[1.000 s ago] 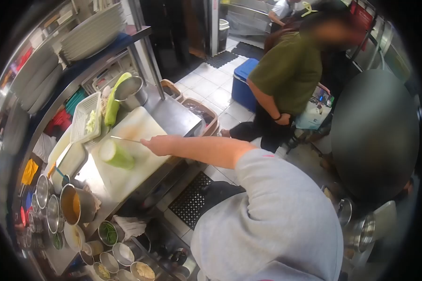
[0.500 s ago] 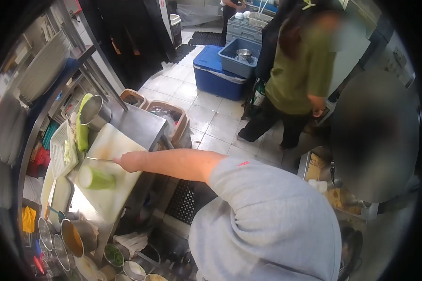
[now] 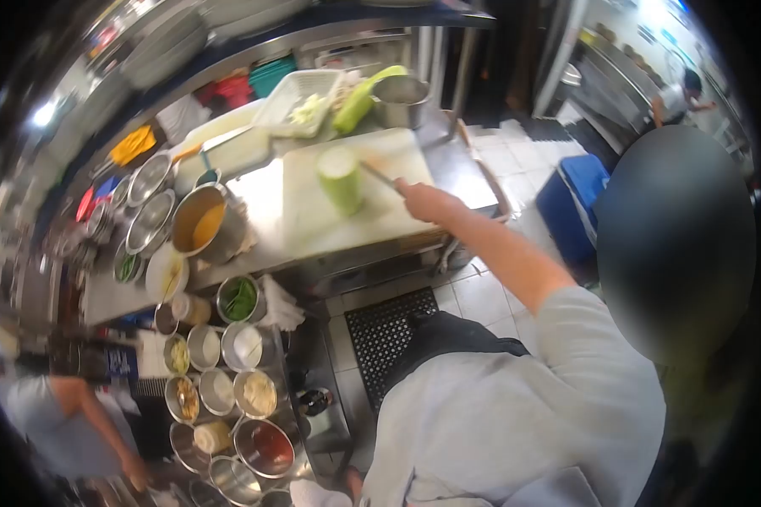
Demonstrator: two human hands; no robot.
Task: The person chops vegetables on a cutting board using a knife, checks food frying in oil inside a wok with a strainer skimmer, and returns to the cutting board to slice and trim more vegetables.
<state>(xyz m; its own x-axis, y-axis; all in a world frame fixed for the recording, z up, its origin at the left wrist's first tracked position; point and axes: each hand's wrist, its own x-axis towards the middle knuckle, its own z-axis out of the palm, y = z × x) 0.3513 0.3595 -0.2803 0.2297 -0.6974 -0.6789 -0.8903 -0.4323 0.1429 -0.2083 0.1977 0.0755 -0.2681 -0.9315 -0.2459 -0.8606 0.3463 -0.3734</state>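
Observation:
My right hand (image 3: 429,203) is closed around the handle of a knife (image 3: 380,175) above the right part of a white cutting board (image 3: 397,152). The blade points up and left, toward a cut piece of pale green gourd (image 3: 341,188). This piece stands on the board with its pale cut face up, and no hand touches it. Behind the board are a white basket (image 3: 271,114) with pale green pieces, a long green vegetable (image 3: 355,110) and a metal pot (image 3: 400,100). My left hand does not show.
A pot of orange liquid (image 3: 205,226) and several metal bowls are left of the board. An orange-handled knife (image 3: 228,137) lies behind them. Metal containers of ingredients fill the lower left, near a co-worker's arm (image 3: 97,422). A blue cooler (image 3: 566,211) stands at right.
The view has swung left, so the board appears farther right and more containers show. The person in green has left the view. My right hand still holds the knife beside the gourd piece.

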